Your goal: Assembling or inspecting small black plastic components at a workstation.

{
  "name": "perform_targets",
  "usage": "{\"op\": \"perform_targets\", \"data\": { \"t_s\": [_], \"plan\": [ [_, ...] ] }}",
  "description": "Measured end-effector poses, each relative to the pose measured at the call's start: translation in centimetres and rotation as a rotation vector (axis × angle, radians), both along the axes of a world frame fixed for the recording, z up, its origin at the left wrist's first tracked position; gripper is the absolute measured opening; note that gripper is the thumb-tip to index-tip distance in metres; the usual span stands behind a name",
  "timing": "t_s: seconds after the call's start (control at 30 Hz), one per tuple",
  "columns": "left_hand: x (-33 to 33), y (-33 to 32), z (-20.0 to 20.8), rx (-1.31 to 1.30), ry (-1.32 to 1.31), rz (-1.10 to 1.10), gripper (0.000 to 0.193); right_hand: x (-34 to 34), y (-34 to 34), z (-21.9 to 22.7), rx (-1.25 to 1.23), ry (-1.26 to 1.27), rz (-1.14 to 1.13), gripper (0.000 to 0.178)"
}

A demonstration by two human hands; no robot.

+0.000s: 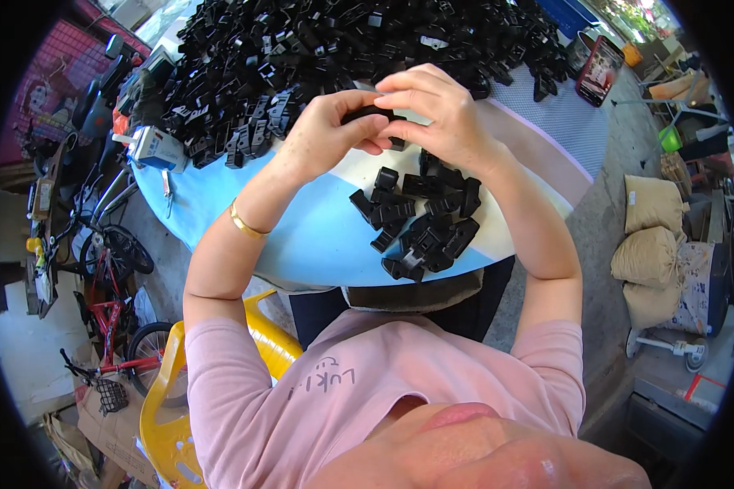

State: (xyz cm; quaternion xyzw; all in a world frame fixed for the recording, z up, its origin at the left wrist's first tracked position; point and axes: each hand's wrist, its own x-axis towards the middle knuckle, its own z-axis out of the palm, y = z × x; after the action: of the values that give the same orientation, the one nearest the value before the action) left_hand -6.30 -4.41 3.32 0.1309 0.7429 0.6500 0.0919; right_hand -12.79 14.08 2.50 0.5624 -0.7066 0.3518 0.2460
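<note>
- A black part (369, 113) is pinched by left hand (333, 126) and right hand (434, 112) at the heap's (302, 45) near edge.
- Loose parts (436, 236) are grouped nearer than the heap.
- By a slipped pinch, the part could be lost among them.

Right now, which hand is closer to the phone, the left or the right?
Right. The right hand is to the left of the phone and a little lower in the picture. The left hand is farther left, past the right one.
</note>
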Motion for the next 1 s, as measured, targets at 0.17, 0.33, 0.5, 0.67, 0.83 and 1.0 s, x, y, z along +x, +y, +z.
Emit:
{"op": "perform_targets", "data": {
  "t_s": [0.17,0.33,0.5,0.67,0.83,1.0],
  "plan": [
    [0.6,0.1,-0.3,-0.113,0.273,-0.028,0.025,-2.2,1.8,0.5,-0.132,-0.765,0.132,0.036],
    [2.0,2.1,-0.4,-0.462,0.662,-0.293,0.030,-5.5,1.3,-1.3,-0.005,-0.434,-0.235,0.026],
    [2.5,2.7,-1.7,-0.403,0.741,-0.347,0.040,-6.3,-1.6,-4.0,0.254,0.043,-0.293,0.031],
    [1.1,1.9,-1.3,-0.304,0.649,-0.138,0.031,-5.6,-1.9,-3.6,0.415,0.071,-0.392,0.029],
    [-3.1,-1.6,-3.7,-0.856,0.856,0.421,0.032,-5.0,-1.2,-2.5,0.495,-0.070,-0.436,0.029],
    [-4.3,-2.3,-4.7,-1.082,0.841,0.295,0.037,-4.1,-0.2,-2.0,0.248,-0.240,-0.376,0.034]
  ]
}}
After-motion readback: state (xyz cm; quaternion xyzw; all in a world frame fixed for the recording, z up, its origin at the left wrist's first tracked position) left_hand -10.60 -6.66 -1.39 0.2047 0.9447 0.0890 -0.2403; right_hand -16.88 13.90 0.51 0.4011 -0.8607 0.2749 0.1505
